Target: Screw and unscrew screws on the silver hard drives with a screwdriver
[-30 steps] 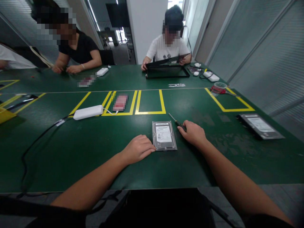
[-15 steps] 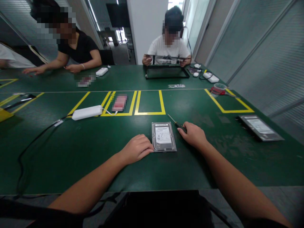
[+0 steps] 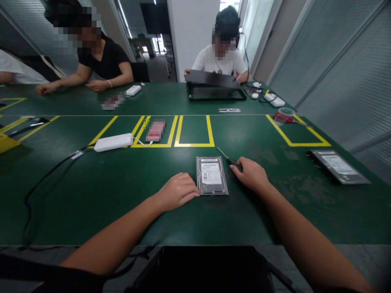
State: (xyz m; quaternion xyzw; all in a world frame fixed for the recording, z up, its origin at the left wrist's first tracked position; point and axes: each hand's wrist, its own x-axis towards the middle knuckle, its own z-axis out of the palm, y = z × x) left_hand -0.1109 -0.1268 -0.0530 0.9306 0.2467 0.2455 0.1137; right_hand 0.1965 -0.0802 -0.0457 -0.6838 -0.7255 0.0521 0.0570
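A hard drive (image 3: 211, 175) with a white label lies flat on the green table in front of me. My left hand (image 3: 180, 189) rests at its lower left corner, fingers closed together and touching the drive's edge. To the right of the drive, my right hand (image 3: 249, 171) is closed round the dark handle of a screwdriver (image 3: 228, 159). The thin shaft points up and left, its tip just beyond the drive's far right corner. The right hand's fingers are partly hidden behind the handle and the back of the hand.
A second hard drive (image 3: 337, 166) lies at the right. At the left are a white power strip (image 3: 113, 142), its black cable (image 3: 49, 176) and a phone (image 3: 155, 131). A clear cup (image 3: 285, 115) stands by red-handled pliers at the back right. Two people (image 3: 218, 57) sit across the table.
My hands, the hard drive and the screwdriver stay as they were, with a slight view shift. Across the table, the person in white has tilted a dark panel over the black frame.
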